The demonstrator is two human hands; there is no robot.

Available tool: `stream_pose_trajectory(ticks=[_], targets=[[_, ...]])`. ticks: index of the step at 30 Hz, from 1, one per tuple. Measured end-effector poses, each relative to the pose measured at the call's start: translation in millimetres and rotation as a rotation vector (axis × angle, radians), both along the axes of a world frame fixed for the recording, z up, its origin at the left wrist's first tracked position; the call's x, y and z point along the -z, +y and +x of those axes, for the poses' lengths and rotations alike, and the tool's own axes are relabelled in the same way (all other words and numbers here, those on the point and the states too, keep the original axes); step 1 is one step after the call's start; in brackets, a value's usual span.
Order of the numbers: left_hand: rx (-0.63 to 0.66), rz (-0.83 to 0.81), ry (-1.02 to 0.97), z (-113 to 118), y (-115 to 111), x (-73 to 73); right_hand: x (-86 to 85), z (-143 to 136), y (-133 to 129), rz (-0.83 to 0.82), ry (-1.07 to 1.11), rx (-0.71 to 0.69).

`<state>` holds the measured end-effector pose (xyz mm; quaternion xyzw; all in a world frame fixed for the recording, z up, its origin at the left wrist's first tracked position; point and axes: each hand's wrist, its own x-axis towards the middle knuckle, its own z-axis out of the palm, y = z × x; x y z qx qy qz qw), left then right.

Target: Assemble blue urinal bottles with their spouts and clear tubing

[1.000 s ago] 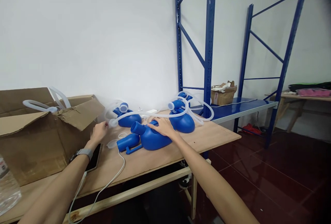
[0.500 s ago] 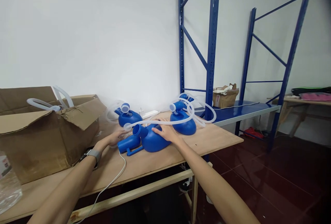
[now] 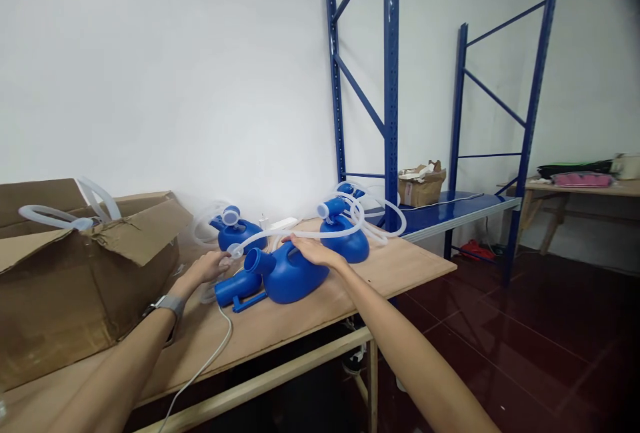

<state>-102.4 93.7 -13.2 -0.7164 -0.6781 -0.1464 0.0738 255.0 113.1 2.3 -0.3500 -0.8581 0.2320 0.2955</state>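
Observation:
A blue plastic bottle with an open, ridged neck pointing left lies on the wooden table. My right hand is closed over the handle at its top. At the end of a clear tube, a translucent cap touches the fingertips of my left hand, which are pinched together. Below that hand lies a blue cylinder with a blue strap piece. Two more blue bottles with capped necks stand behind, one at the left and one at the right.
An open cardboard box with clear tubing stands on the left. A white power strip lies near the wall. A white cable crosses the table's front edge. Blue metal racking rises behind the right side, its shelf holding a small carton.
The view has turned slightly right. My left hand has come up to the tube's cap. My right hand has closed over the bottle's handle, and the bottle's neck is tilted a little differently.

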Motion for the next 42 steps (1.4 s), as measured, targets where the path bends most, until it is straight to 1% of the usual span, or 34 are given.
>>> stream_pose_trajectory(ticks=[2,4,6,7,8,10,12,13,15,17,23,26,29,33,37,40,42], targets=[[-0.018,0.036,-0.022,1.4,-10.8,-15.1,0.2,-1.6,0.5,0.015,0.002,0.008],[-0.010,0.137,-0.132,10.7,-27.3,-31.2,0.9,-2.3,3.2,0.012,0.007,0.004],[0.053,0.256,-0.288,27.6,-48.0,-44.6,1.6,-2.5,6.3,0.011,0.010,-0.017],[0.101,0.290,-0.366,38.1,-58.8,-49.5,2.0,-2.5,7.6,0.011,0.010,-0.028],[0.174,0.279,-0.428,49.1,-69.1,-53.1,2.4,-2.6,8.7,0.010,0.010,-0.040],[0.314,0.187,-0.487,69.9,-86.0,-56.5,3.3,-2.6,10.1,-0.004,0.015,-0.056],[0.398,0.125,-0.465,85.6,-96.0,-56.9,4.3,-2.7,10.8,-0.022,0.031,-0.063],[0.419,0.109,-0.438,90.7,-98.4,-56.7,4.9,-2.6,11.1,-0.027,0.042,-0.067],[0.430,0.090,-0.391,95.5,-99.3,-56.6,6.0,-2.1,11.5,-0.026,0.054,-0.079],[0.416,0.066,-0.380,94.9,-97.5,-57.9,6.7,-1.3,11.7,-0.014,0.052,-0.091],[0.363,-0.046,-0.379,92.0,-92.7,-68.4,6.0,0.8,13.0,0.039,0.048,-0.163],[0.338,-0.057,-0.388,96.1,-90.6,-72.2,5.5,-0.1,15.1,0.088,0.007,-0.190],[0.325,-0.054,-0.412,99.6,-89.0,-72.5,5.5,-3.0,18.6,0.104,0.011,-0.244],[0.383,-0.017,-0.399,101.0,-88.3,-67.4,6.1,-7.3,24.5,0.047,0.022,-0.321],[0.453,0.066,-0.313,100.9,-86.6,-56.1,5.9,-7.5,29.2,0.031,0.032,-0.382],[0.494,0.097,-0.271,100.0,-84.1,-47.9,3.4,-3.8,30.9,0.001,0.002,-0.383],[0.526,0.109,-0.289,98.9,-83.0,-45.0,-0.1,-0.5,30.9,-0.010,-0.029,-0.366]])
